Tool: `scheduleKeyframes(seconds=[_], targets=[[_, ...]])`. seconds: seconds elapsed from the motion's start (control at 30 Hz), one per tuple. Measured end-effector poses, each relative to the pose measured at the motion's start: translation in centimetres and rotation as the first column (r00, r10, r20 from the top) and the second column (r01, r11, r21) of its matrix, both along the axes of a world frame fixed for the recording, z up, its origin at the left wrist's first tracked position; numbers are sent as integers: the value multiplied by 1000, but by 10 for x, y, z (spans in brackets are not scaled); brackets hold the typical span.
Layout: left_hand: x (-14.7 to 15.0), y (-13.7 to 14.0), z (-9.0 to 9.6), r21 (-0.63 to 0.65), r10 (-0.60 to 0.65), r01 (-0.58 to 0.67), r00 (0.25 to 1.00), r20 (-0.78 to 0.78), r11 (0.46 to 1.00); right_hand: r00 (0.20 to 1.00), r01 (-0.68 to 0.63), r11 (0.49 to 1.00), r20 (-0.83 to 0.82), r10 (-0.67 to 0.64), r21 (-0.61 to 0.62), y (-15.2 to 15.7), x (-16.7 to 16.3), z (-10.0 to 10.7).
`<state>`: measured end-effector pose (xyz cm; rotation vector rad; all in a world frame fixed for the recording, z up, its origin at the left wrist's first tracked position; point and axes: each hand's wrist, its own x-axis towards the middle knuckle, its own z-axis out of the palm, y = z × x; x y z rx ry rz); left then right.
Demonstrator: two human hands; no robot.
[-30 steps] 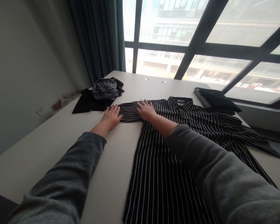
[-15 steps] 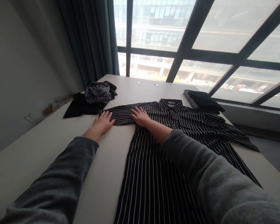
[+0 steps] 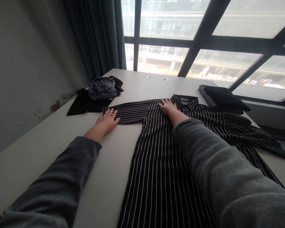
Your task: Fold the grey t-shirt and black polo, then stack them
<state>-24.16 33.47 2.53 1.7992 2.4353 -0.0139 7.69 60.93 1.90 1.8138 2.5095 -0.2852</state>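
Note:
A black shirt with white stripes (image 3: pixel 156 152) lies spread on a white table (image 3: pixel 102 177), its collar toward the window. My left hand (image 3: pixel 107 121) rests flat, fingers spread, on the cuff end of the sleeve stretched to the left. Near the collar, my right hand (image 3: pixel 168 107) lies flat with fingers apart on the shirt's shoulder. The other sleeve lies wrinkled toward the right edge of the table. My right forearm covers part of the shirt's front.
A heap of black and grey clothes (image 3: pixel 102 89) sits at the back left. Folded dark garments (image 3: pixel 223 98) are stacked at the back right. Two small round table inserts (image 3: pixel 166 80) lie near the far edge, before the window. A dark curtain (image 3: pixel 97 38) hangs behind.
My right hand has slid right along the shirt, from the upper sleeve to the shoulder near the collar. My left hand stays on the cuff. The view has shifted slightly.

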Motion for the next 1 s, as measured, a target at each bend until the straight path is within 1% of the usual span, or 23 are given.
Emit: scheduleKeyframes(seconds=[0.13, 0.17, 0.27, 0.3, 0.33, 0.43, 0.57, 0.7, 0.77, 0.87, 0.93, 1.0], targets=[[0, -1, 2, -6, 2, -2, 1000, -2, 1000, 1000, 12, 1000, -9, -12, -10, 2, -5, 1], [1, -1, 3, -10, 1, -1, 1000, -2, 1000, 1000, 1, 1000, -13, -1, 5, 2, -4, 2], [2, -2, 5, -19, 5, -5, 1000, -7, 1000, 998, -57, 990, -19, 60, 126, 4, 3, 4], [2, -2, 5, -19, 6, -7, 1000, -9, 1000, 998, -51, 987, -15, 54, 152, 6, 7, 4], [2, -2, 4, -15, 6, -6, 1000, -10, 1000, 1000, -26, 988, -12, 28, 154, 9, 12, 4], [1, -1, 2, 5, 2, -2, 1000, -7, 1000, 997, 69, 996, 11, -70, 59, 20, 25, 2], [1, -2, 1, 10, 0, 0, 1000, 0, 1000, 996, 71, 997, 45, -72, 18, 32, 30, -1], [3, -3, 3, -7, 10, -10, 1000, -20, 1000, 997, 59, 998, 53, -59, -1, 27, 29, 1], [3, -3, 4, -8, 7, -8, 999, -41, 1000, 999, 20, 998, 30, -22, 61, 20, 30, 3], [2, -3, 3, 3, -12, 12, 998, -62, 1000, 999, -44, 968, -4, 47, 248, 8, 40, 11], [0, -3, 2, 14, -20, 21, 998, -67, 1000, 997, -73, 941, -11, 81, 331, -2, 59, 20], [-3, -4, 0, 25, -25, 26, 997, -72, 999, 996, -81, 923, -2, 89, 376, -14, 92, 29]])
